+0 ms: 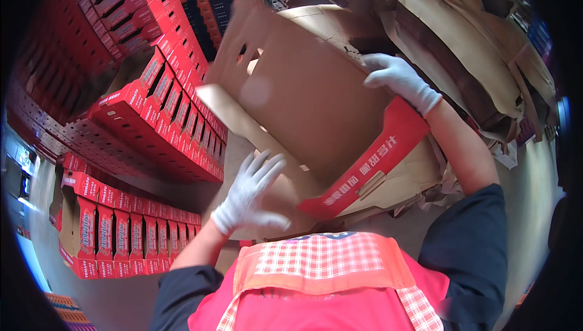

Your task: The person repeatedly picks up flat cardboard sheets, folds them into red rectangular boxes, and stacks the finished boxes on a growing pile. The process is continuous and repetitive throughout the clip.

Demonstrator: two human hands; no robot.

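A partly folded cardboard box [322,88] stands tilted in front of me, plain brown inside, with a red printed end panel [370,164] on the near right side. My right hand [398,79], in a white knit glove, grips the box's right edge, just above that red panel. Beside the box's near left side is my left hand [252,194], gloved the same way, with fingers spread and thumb apart. A long flap [234,115] with a pale edge lies above its fingertips. Whether those fingertips touch the cardboard I cannot tell. Slots show in the far panel.
Tall stacks of red tomato boxes [139,106] rise on the left, with another row of red boxes [127,228] lower down. Brown folded cardboard [455,52] is piled at the far right. Dark and orange boxes [212,6] stand behind.
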